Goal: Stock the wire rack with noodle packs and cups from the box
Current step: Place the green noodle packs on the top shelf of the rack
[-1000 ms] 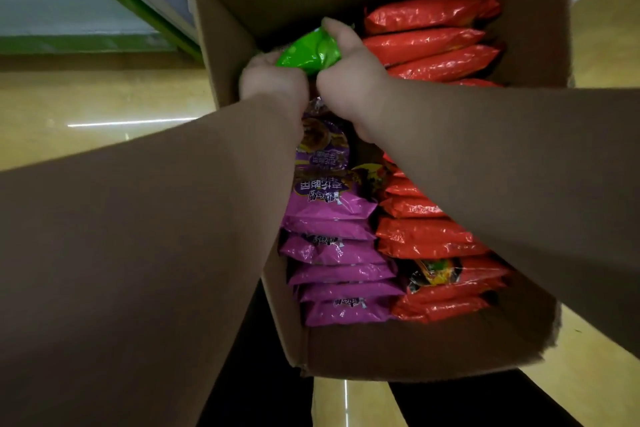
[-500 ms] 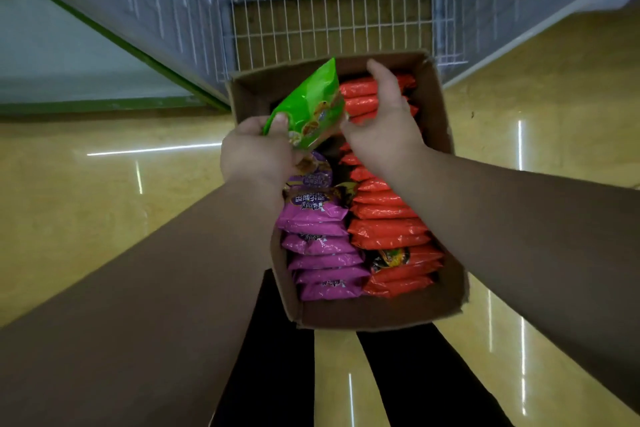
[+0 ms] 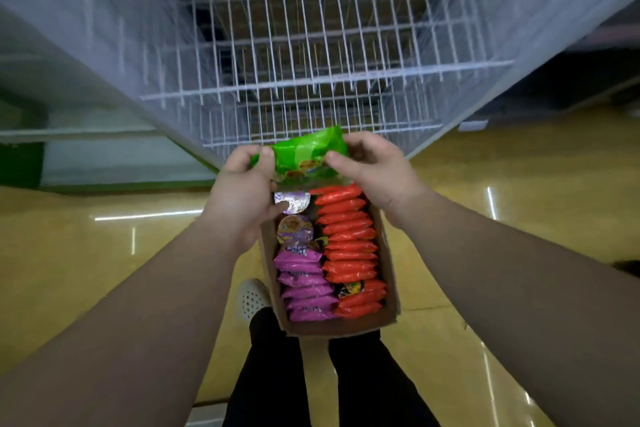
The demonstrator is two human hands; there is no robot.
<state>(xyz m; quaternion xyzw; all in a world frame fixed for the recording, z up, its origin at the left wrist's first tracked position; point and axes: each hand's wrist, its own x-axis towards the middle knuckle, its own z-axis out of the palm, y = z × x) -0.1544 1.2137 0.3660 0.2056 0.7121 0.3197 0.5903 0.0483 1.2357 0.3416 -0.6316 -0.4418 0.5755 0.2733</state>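
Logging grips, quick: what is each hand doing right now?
Left hand: grips the green noodle pack.
Right hand: grips the same pack.

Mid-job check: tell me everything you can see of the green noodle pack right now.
The green noodle pack is a glossy, crinkled plastic pouch, bright green with a printed picture near its lower edge. It is held in the air above the far end of the cardboard box, before the wire rack. The left hand and right hand pinch its opposite sides.
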